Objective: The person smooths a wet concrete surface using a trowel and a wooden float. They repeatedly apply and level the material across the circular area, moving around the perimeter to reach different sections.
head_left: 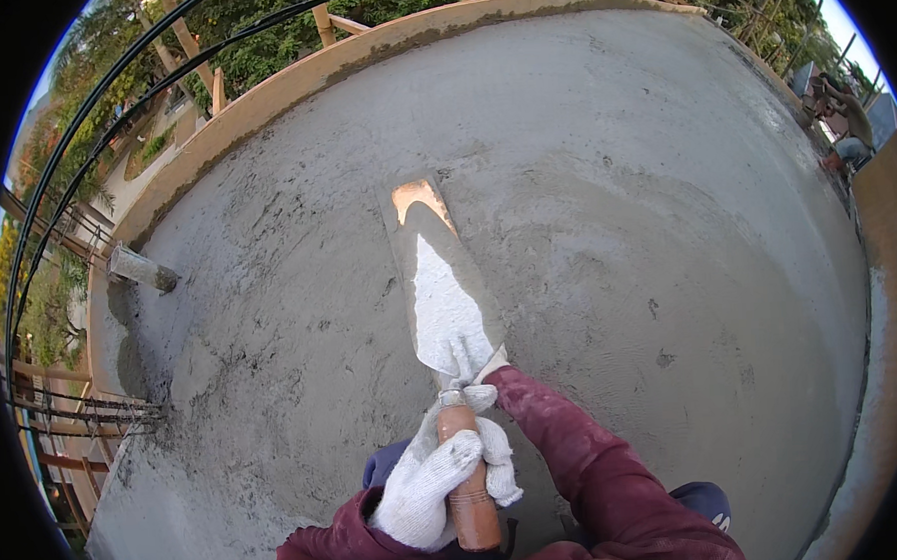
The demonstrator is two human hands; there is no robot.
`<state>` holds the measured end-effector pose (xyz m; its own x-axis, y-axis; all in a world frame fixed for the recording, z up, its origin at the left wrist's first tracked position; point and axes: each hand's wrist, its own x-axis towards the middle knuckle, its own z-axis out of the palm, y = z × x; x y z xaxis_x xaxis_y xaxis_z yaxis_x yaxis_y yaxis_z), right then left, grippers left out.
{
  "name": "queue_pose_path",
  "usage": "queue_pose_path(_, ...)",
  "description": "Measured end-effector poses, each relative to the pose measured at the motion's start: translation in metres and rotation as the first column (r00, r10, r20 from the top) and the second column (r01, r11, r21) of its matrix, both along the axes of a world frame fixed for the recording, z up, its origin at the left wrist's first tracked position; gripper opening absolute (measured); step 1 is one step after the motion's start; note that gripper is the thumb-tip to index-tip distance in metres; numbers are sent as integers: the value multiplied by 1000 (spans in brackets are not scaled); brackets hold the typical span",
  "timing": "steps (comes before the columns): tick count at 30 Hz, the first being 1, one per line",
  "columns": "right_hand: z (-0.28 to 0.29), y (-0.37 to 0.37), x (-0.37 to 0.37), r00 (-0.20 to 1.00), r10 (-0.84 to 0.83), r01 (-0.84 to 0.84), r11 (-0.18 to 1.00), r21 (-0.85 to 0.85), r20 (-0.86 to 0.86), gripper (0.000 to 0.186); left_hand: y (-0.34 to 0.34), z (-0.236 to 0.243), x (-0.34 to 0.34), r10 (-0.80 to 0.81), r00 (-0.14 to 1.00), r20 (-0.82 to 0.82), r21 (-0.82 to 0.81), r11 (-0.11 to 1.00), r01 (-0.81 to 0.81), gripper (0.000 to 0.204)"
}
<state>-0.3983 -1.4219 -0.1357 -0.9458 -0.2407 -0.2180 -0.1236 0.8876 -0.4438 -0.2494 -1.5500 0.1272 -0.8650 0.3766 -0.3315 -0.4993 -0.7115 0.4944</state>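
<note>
My left hand [424,484], in a white knitted glove, is wrapped round the wooden handle of a pointed trowel [448,315]. The trowel's pale, wet-looking blade points away from me. Under the blade lies a long flat wooden float [423,207], smeared with grey mortar, with bare orange-brown wood at its far end. My right hand [493,364] reaches in beside the near end of the float. Only a bit of its white glove shows at the cuff, and the trowel blade hides its fingers. Wet grey concrete [608,273] spreads around both tools.
A curved formwork board [290,82] rims the slab at the far side. A short pipe [140,268] stands up at the left, with rebar ends [104,413] nearer. Black cables [72,146] cross the upper left. Another person [847,127] crouches at the far right edge.
</note>
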Motion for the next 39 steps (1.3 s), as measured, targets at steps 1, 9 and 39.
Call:
queue_pose_path(1,8,-6,26,998,36,-34,999,-29,50,67,-3,1,3,32,999,12,-19,999,-32,55)
queue_pose_path(9,-26,-24,30,998,-47,56,977,-208,45,62,5,1,14,24,1000,-16,-32,999,-24,64)
queue_pose_path(39,186,233,164,847,-284,423,872,-245,450,40,84,92,58,31,971,236,-782,600,171,51)
